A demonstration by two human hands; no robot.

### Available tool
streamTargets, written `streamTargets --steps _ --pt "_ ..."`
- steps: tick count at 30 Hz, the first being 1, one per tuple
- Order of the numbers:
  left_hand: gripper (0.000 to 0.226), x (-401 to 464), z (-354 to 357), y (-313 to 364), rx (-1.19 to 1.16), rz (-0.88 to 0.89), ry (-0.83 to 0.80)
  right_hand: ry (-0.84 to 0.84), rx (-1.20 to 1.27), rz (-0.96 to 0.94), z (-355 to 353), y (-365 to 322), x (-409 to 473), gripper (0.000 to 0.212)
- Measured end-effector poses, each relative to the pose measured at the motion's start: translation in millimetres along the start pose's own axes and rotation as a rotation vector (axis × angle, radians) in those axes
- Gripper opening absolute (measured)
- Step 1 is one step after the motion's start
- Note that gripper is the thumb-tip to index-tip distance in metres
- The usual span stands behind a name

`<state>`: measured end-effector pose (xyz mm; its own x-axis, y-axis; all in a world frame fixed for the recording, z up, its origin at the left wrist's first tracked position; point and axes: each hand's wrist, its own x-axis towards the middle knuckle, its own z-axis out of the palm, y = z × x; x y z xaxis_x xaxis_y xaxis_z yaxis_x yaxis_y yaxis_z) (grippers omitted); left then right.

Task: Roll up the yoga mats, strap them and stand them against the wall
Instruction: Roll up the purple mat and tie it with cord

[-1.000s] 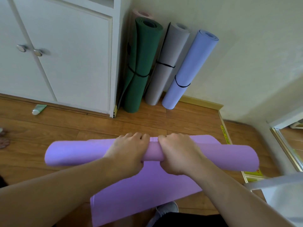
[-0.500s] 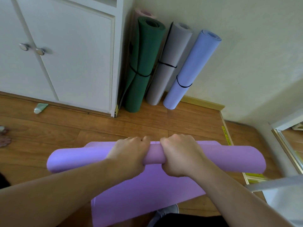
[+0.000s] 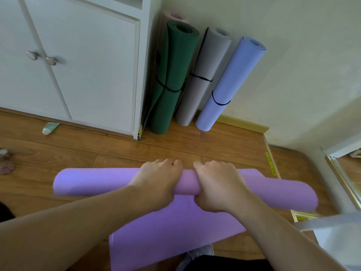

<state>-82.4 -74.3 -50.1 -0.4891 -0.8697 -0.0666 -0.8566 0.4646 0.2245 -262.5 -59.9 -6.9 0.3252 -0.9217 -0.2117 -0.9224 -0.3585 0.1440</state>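
A purple yoga mat (image 3: 93,181) lies across the wooden floor, mostly rolled, with a flat unrolled part reaching toward me. My left hand (image 3: 156,182) and my right hand (image 3: 216,186) grip the middle of the roll side by side, fingers curled over its far side. Against the wall stand a green mat (image 3: 173,75), a grey mat (image 3: 203,75) and a light blue mat (image 3: 232,83), each rolled and bound with a black strap. A pink mat (image 3: 175,16) peeks out behind the green one.
A white cabinet (image 3: 88,65) with two knobs stands at the left by the mats. A small green tube (image 3: 50,128) lies on the floor before it. A mirror frame (image 3: 343,184) sits at the right edge. My shoe (image 3: 197,253) shows under the mat.
The roll has moved a little farther from me as both hands turn it, so slightly less flat mat shows beyond it. Both hands keep their grip at the middle.
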Motion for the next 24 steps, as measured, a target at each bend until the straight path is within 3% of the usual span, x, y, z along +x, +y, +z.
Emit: streamTargets --steps 4,7,13,19,22,24 --pt "0.040 5.6 -10.9 -7.7 -0.112 -0.018 -0.139 0.111 -0.009 -0.049 1.5 -1.1 -2.8 0.047" --pt "0.043 5.0 -13.8 -9.6 -0.162 -0.013 -0.201 0.094 -0.044 -0.051 0.4 -2.0 -2.6 0.051" --pt "0.041 -1.0 0.7 -2.8 0.004 0.030 0.002 -0.003 0.002 -0.008 -0.2 -0.4 0.0 0.030" --pt "0.037 8.8 -17.2 -12.2 -0.105 0.001 -0.188 0.134 -0.055 -0.079 1.7 -1.1 -1.5 0.042" --pt "0.040 6.7 -20.8 -12.9 -0.131 0.021 -0.225 0.089 -0.046 -0.050 -0.6 -1.8 -2.1 0.043" --pt "0.044 1.7 -16.2 -9.4 -0.119 0.025 -0.169 0.029 -0.044 -0.035 -3.7 -0.9 -1.6 0.037"
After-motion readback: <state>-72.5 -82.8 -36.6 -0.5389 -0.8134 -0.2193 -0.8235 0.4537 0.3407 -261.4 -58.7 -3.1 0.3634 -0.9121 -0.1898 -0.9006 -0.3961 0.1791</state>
